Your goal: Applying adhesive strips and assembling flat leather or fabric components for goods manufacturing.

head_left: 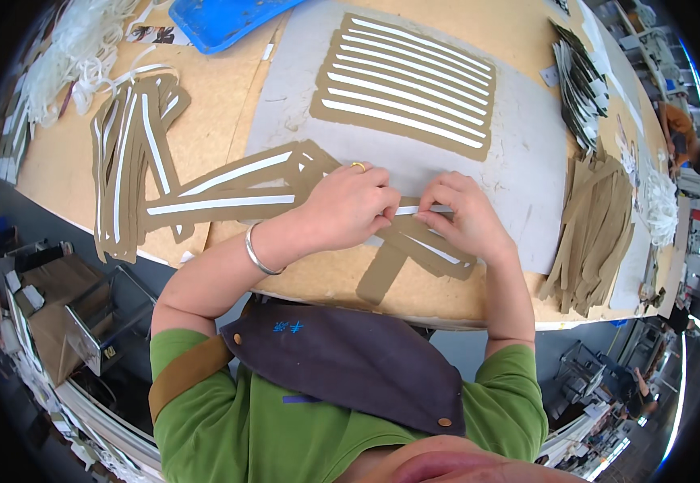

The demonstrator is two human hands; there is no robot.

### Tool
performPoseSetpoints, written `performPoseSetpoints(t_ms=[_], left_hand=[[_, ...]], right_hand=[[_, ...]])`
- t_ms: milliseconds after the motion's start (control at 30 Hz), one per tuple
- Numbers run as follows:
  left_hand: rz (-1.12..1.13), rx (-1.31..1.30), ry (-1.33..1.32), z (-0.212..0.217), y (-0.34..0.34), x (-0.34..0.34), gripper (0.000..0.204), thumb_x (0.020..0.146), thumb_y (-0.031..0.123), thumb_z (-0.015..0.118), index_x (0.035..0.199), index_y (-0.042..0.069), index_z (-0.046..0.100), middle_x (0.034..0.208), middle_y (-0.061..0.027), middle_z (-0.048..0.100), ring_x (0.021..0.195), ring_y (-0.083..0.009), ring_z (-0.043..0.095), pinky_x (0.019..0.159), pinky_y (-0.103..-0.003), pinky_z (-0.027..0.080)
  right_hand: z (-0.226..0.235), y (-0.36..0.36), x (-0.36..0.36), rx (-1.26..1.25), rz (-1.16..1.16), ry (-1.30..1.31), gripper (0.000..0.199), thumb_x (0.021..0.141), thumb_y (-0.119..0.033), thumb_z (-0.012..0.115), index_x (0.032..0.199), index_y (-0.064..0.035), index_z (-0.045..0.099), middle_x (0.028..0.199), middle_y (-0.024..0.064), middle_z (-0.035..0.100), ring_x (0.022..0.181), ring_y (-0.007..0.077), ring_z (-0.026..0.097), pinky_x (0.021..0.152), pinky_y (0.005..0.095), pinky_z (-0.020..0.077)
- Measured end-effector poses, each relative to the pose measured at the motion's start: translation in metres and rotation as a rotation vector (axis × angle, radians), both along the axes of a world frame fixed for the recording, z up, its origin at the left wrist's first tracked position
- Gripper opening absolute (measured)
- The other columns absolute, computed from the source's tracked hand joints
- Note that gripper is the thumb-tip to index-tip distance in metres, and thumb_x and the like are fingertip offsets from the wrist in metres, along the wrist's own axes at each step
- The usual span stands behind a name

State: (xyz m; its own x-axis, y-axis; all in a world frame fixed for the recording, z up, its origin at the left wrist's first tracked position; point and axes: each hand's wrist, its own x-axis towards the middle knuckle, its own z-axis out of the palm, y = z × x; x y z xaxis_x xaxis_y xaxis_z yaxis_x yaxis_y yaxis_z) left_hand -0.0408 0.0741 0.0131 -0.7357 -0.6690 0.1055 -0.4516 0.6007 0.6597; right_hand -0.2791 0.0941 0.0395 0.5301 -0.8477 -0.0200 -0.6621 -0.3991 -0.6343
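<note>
Both my hands work on a pile of brown fabric strips (424,256) near the table's front edge. My left hand (348,211) is closed, its fingertips pressed on a brown strip with a narrow white strip (409,210) along it. My right hand (467,216) pinches this white strip farther right with thumb and forefinger. Left of my left hand, other white-striped brown strips (221,202) lie crossed over each other. My fingers hide part of the strip between them. Beyond my hands, a row of brown strips with white bands (406,84) lies side by side on a grey board (285,109).
A bundle of white-lined brown strips (128,165) lies at left, below tangled white tape (72,52). Plain brown strips (588,229) are heaped at right, with dark strips (579,84) beyond them. A blue tray (225,20) sits at the back. People work in the background at right.
</note>
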Motion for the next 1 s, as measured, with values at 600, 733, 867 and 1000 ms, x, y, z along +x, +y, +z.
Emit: performPoseSetpoints(t_ms=[600, 733, 867, 1000], left_hand=[[0.028, 0.157, 0.177, 0.014, 0.001, -0.005, 0.014, 0.083, 0.009, 0.070, 0.093, 0.011, 0.062, 0.085, -0.0029, 0.061, 0.070, -0.0251, 0.062, 0.063, -0.036, 0.049], [0.023, 0.440, 0.202, 0.033, -0.019, 0.006, 0.010, 0.087, 0.007, 0.068, 0.096, 0.006, 0.064, 0.073, -0.0041, 0.064, 0.059, -0.0184, 0.060, 0.058, -0.031, 0.048], [0.145, 0.425, 0.241, 0.026, -0.040, 0.016, 0.013, 0.089, 0.009, 0.068, 0.101, 0.005, 0.064, 0.064, -0.0016, 0.060, 0.054, -0.0095, 0.050, 0.053, -0.027, 0.041], [0.333, 0.421, 0.204, 0.026, -0.050, 0.021, 0.015, 0.089, 0.014, 0.071, 0.099, 0.003, 0.065, 0.063, 0.0017, 0.055, 0.055, -0.0063, 0.045, 0.052, -0.026, 0.037]], right_hand=[[-0.001, 0.009, 0.015, 0.033, -0.164, -0.224, 0.026, 0.072, -0.004, 0.080, 0.093, -0.0105, 0.066, 0.084, 0.0040, 0.064, 0.073, 0.0204, 0.060, 0.063, 0.0325, 0.0519], [0.005, -0.002, -0.007, 0.112, -0.291, -0.288, 0.028, 0.076, -0.004, 0.080, 0.101, -0.0096, 0.069, 0.078, -0.0002, 0.064, 0.057, 0.0074, 0.051, 0.051, 0.0246, 0.0426], [-0.003, -0.012, -0.030, 0.326, -0.447, -0.470, 0.023, 0.079, -0.006, 0.080, 0.100, -0.0057, 0.069, 0.076, -0.0070, 0.063, 0.059, -0.0008, 0.041, 0.053, 0.0192, 0.0342], [-0.015, -0.018, -0.049, 0.355, -0.428, -0.440, 0.020, 0.082, -0.007, 0.078, 0.099, -0.0043, 0.069, 0.075, -0.0069, 0.062, 0.062, 0.0006, 0.043, 0.059, 0.0180, 0.0366]])
